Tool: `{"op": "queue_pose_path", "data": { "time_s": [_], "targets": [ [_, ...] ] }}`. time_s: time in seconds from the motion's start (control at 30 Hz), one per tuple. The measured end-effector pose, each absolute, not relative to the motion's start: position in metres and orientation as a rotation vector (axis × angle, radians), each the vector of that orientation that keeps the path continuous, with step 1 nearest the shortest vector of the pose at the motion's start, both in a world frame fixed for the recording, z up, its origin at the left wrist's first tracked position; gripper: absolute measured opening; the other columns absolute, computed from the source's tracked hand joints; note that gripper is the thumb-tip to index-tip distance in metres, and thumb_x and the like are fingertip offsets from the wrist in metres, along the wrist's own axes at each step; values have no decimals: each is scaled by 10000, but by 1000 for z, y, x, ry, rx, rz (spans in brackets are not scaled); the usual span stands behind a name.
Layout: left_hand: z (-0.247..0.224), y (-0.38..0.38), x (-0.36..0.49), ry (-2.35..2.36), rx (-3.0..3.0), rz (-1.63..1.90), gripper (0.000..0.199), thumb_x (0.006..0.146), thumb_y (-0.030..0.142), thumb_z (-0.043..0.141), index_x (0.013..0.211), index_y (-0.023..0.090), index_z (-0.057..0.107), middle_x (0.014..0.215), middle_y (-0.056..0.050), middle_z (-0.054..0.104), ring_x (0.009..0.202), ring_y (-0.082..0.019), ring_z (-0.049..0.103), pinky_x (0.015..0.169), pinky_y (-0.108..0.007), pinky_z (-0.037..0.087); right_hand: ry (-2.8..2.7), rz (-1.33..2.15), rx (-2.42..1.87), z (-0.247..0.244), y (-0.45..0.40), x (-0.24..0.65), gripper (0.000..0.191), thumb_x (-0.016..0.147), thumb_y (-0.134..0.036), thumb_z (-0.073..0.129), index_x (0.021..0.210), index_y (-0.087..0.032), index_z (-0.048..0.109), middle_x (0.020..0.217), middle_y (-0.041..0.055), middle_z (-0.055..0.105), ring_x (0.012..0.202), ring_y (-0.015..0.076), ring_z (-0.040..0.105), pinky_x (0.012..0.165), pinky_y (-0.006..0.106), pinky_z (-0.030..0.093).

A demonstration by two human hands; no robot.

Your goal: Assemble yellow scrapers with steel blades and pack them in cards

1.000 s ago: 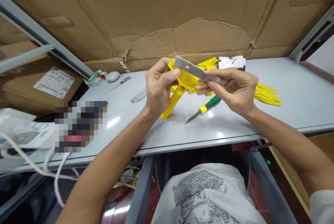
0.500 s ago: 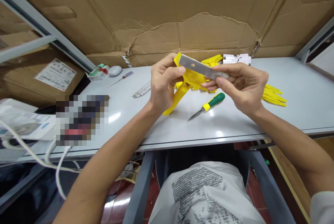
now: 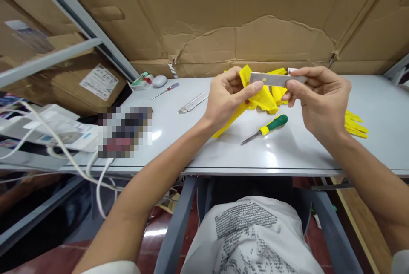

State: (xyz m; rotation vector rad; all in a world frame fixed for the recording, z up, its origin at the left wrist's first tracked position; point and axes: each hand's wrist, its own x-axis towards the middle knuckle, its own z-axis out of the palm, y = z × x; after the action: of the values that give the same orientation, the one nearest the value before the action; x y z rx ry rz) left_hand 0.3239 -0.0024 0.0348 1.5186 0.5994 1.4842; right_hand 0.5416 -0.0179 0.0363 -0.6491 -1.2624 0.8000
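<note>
Above the table, my left hand (image 3: 228, 95) is closed on a yellow plastic piece (image 3: 244, 77) with a long handle, its thumb on the left end of a flat metal strip (image 3: 273, 79). My right hand (image 3: 322, 97) pinches the right part of that strip between thumb and fingers. The strip lies nearly level against the head of the yellow piece. Below the hands lies a screwdriver (image 3: 274, 125) with a green and yellow handle, its tip toward the lower left. More yellow pieces (image 3: 279, 93) lie behind the hands, partly hidden.
On the table (image 3: 204, 154) are metal strips (image 3: 193, 103), a thin screwdriver (image 3: 166, 90), a grey mouse (image 3: 159, 81) and a small box (image 3: 141, 82). Yellow parts (image 3: 354, 125) lie right of my right hand. White cables (image 3: 60, 142) hang at the left; cardboard (image 3: 204, 10) stands behind.
The view has turned left, so the scene sits further right. The metal strip has gone from slanting down rightward to nearly level, and my right hand holds its end higher.
</note>
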Motion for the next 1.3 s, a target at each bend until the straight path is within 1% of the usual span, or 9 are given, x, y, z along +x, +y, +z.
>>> {"op": "queue_pose_path", "data": {
  "time_s": [0.13, 0.27, 0.43, 0.6, 0.8, 0.9, 1.07, 1.17, 1.3],
  "targets": [
    [32, -2, 322, 619, 1500, 1334, 583, 745, 641, 1143, 989, 241, 796, 1084, -22, 869, 986, -227, 846, 858, -348, 727, -1206, 853, -656, 43, -6, 553, 393, 640, -401, 1189, 845, -321, 863, 667, -44, 648, 533, 108, 532, 444, 298, 360],
    [30, -3, 320, 664, 1568, 1223, 464, 806, 493, 1101, 1048, 209, 826, 1136, -56, 868, 1030, -243, 846, 910, -371, 713, -1148, 889, -683, 49, 1, 568, 445, 640, -449, 1199, 898, -336, 855, 801, -7, 663, 589, 113, 463, 483, 338, 285],
    [26, -1, 320, 703, 1525, 1244, 300, 819, 330, 1020, 987, 195, 810, 1088, -47, 868, 988, -220, 833, 867, -341, 696, -1201, 946, -659, 49, 7, 572, 457, 632, -527, 1199, 849, -321, 854, 789, -15, 657, 531, 73, 351, 474, 337, 185],
    [22, 4, 321, 695, 1537, 1273, 210, 831, 267, 969, 957, 200, 815, 1009, -21, 853, 915, -172, 794, 868, -305, 680, -1483, 874, -739, 38, 2, 557, 493, 711, -667, 1134, 870, -293, 853, 724, -17, 679, 516, 91, 462, 447, 316, 304],
    [18, 8, 324, 595, 1531, 1168, 547, 765, 581, 1151, 1045, 201, 873, 1129, -71, 898, 989, -232, 854, 863, -339, 709, -1682, 719, -817, 29, -2, 550, 618, 810, -830, 1014, 1076, -286, 886, 812, -8, 707, 549, 102, 517, 484, 327, 400],
    [16, 9, 324, 606, 1571, 1109, 612, 740, 650, 1160, 1052, 200, 886, 990, -46, 874, 876, -201, 825, 826, -328, 691, -1707, 660, -837, 25, 0, 548, 663, 818, -895, 967, 1079, -296, 856, 851, -5, 732, 571, 108, 529, 520, 341, 441],
    [18, 4, 324, 640, 1656, 1059, 579, 733, 627, 1170, 947, 185, 863, 817, -9, 782, 783, -175, 767, 799, -319, 657, -1683, 544, -893, 19, 2, 542, 748, 840, -985, 875, 1087, -284, 779, 869, 5, 729, 638, 132, 566, 574, 358, 492],
    [20, 2, 323, 663, 1681, 1054, 565, 763, 622, 1155, 918, 179, 841, 860, -26, 794, 840, -194, 781, 830, -336, 672, -1711, 513, -921, 17, 4, 539, 816, 838, -1053, 803, 1035, -265, 724, 813, 2, 678, 657, 142, 566, 583, 352, 484],
    [22, 1, 323, 679, 1736, 1066, 501, 856, 589, 1105, 1005, 179, 858, 1021, -57, 840, 933, -206, 795, 858, -327, 686, -1773, 553, -940, 16, 3, 540, 787, 878, -1047, 770, 993, -272, 688, 727, -9, 606, 615, 140, 528, 565, 334, 430]
  ]
}}
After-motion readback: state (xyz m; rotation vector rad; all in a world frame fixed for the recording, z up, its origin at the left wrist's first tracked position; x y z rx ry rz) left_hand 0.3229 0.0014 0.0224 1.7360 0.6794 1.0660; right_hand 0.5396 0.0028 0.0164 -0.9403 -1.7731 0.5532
